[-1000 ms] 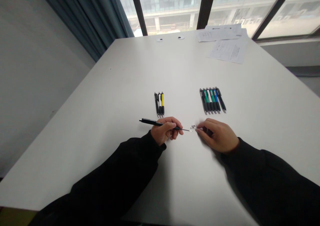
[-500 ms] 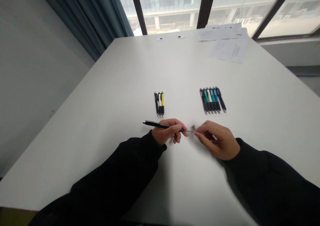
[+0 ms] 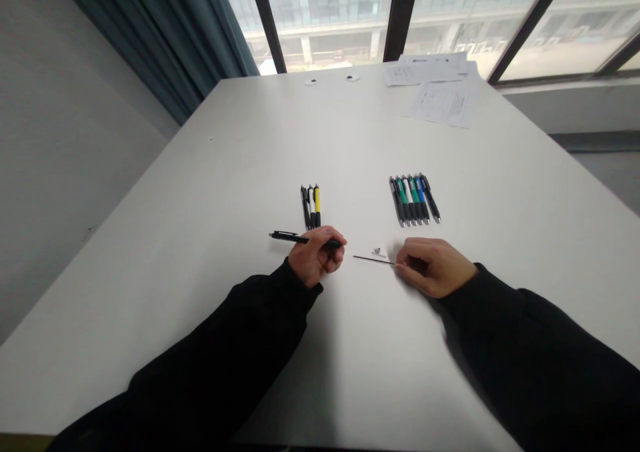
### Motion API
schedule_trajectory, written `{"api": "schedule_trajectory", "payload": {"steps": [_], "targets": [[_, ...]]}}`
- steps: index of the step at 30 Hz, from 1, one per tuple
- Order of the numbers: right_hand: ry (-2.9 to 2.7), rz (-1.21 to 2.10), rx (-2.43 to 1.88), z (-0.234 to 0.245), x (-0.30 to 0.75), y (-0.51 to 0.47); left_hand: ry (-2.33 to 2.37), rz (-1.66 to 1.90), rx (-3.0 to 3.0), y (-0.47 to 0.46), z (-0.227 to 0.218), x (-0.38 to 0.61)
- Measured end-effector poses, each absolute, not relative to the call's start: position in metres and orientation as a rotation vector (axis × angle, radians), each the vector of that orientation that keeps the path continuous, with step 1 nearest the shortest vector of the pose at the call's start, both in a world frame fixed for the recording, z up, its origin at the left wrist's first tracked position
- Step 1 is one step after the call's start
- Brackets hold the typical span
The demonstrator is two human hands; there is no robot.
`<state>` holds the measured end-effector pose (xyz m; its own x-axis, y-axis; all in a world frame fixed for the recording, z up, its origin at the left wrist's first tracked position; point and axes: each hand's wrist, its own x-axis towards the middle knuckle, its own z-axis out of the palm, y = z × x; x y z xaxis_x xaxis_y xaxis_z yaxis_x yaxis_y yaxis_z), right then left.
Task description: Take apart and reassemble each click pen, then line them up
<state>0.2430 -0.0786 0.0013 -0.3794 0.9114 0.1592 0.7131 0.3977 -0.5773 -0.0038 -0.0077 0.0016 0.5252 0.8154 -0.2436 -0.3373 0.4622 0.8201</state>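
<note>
My left hand point(image 3: 319, 255) is closed around a black pen barrel point(image 3: 290, 237), which points left and slightly up. Between the thumb and fingertips of my right hand point(image 3: 434, 265) is one end of a thin dark pen refill point(image 3: 373, 259), stretching left toward my left hand. A gap separates the refill from the barrel. Just beyond the refill lie a small metal pen tip point(image 3: 377, 250) and a thin piece that looks like a spring point(image 3: 379, 255).
Past my left hand lies a group of three pens point(image 3: 311, 205), black, white and yellow. Several pens point(image 3: 414, 201) with black, green, white and blue barrels lie in a row at right. Paper sheets point(image 3: 440, 102) rest at the table's far edge, by the window.
The refill has come fully out of the black barrel. My left hand has moved left and up with the barrel, while my right hand keeps the refill. The view has shifted slightly.
</note>
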Motion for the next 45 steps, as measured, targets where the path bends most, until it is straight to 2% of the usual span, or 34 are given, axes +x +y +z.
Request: {"api": "schedule_trajectory", "payload": {"steps": [19,27,31,35,38,45], "targets": [[-2.265,0.427,-1.548,-0.002,0.244,-0.078,0.693,0.735,0.868,-0.007,-0.002,-0.002],[-2.085,0.341,-1.419,0.003,0.236,-0.084,0.67,0.712,0.964,-0.013,-0.003,0.003],[-1.895,0.536,-1.213,0.011,0.212,-0.098,0.603,0.64,1.021,-0.029,-0.009,0.014],[-1.903,0.568,-1.074,0.013,0.195,-0.106,0.444,0.515,1.069,-0.043,-0.017,0.022],[-1.917,0.573,-1.099,0.014,0.2,-0.105,0.426,0.489,1.093,-0.041,-0.019,0.019],[-1.958,0.544,-1.319,-0.001,0.244,-0.1,0.717,0.671,1.341,-0.01,-0.021,-0.009]]}}
